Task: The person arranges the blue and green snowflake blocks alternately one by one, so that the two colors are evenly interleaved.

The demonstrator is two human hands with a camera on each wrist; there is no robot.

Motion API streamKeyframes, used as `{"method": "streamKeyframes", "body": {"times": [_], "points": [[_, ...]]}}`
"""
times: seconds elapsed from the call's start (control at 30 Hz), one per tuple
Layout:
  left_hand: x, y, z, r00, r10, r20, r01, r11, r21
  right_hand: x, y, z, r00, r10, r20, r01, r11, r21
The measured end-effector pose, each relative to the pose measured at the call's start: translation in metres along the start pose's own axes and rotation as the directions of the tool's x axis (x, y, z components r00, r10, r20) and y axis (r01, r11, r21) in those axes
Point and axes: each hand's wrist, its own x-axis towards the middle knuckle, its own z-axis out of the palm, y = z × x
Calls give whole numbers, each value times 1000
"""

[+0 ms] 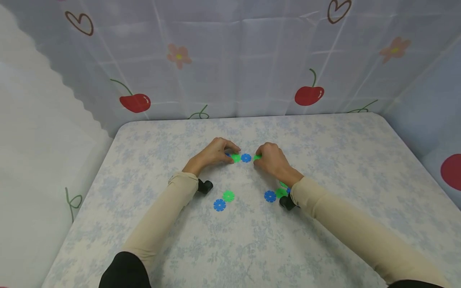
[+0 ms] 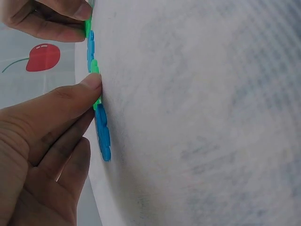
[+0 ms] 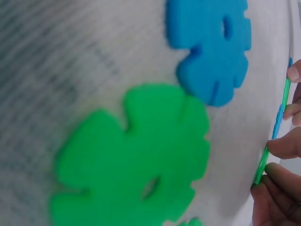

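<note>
Toward the far side of the table, notched plastic flower discs lie in a row, alternating blue and green. My left hand [image 1: 215, 153] pinches the green disc [image 1: 235, 158] between thumb and fingers. Beyond its thumb, a blue disc [image 2: 102, 134] ends the row on the left. Between my hands sits another blue disc [image 1: 246, 158], edge to edge with its green neighbours; whether the notches interlock I cannot tell. My right hand [image 1: 274, 161] grips the green disc [image 3: 261, 165] at the row's right end, partly covering it in the head view.
Nearer me, a green disc [image 1: 228, 196] touches a blue disc [image 1: 219, 205]. By my right wrist lie a blue disc [image 1: 270, 196], a green disc [image 1: 281, 193] and others partly hidden by the sleeve. A patterned cloth covers the table [image 1: 230, 248]; a printed curtain [image 1: 230, 72] hangs behind.
</note>
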Motion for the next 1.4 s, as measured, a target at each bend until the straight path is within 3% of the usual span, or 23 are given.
{"method": "streamKeyframes", "body": {"times": [0.17,0.67,0.97,1.4], "points": [[1,0,0,1000,12,-3,-12,999,38,0,-1,1,1000,-15,2,15,1000,16],[0,0,1,1000,16,-8,-16,999,40,-2,-2,2,1000,3,9,-3,1000,-6],[-1,-1,1,1000,29,-9,-28,999,25,-2,-1,3,993,-113,15,114,992,-50],[-1,0,2,999,26,-19,-26,1000,17,-5,-4,4,994,-108,-9,108,993,-44]]}}
